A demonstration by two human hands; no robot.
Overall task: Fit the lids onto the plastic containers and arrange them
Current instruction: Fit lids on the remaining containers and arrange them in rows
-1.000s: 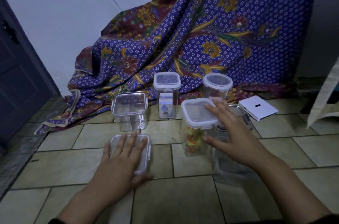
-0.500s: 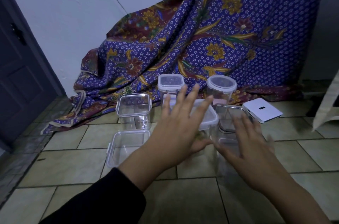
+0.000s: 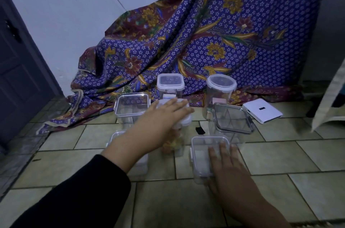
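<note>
My left hand (image 3: 164,115) lies flat, fingers spread, on the white lid of a tall clear container (image 3: 174,144) with colourful contents. My right hand (image 3: 229,168) rests palm down on the lid of a low clear container (image 3: 200,155) at the front right. Behind stand a lidded square container (image 3: 132,106), a tall square lidded one (image 3: 170,83) and a round lidded jar (image 3: 221,84). A larger container (image 3: 231,117) carries a grey-rimmed lid sitting askew. My left forearm partly covers another low lidded container (image 3: 113,138).
Everything sits on a tiled floor (image 3: 280,155). A blue patterned cloth (image 3: 214,41) drapes down the wall behind the containers. A flat white box (image 3: 262,110) lies at the right, and a dark door (image 3: 18,78) is at the left.
My left hand left the low front-left container and crossed to the tall container's lid. My right hand came off that tall container and dropped onto the low container at the front right.
</note>
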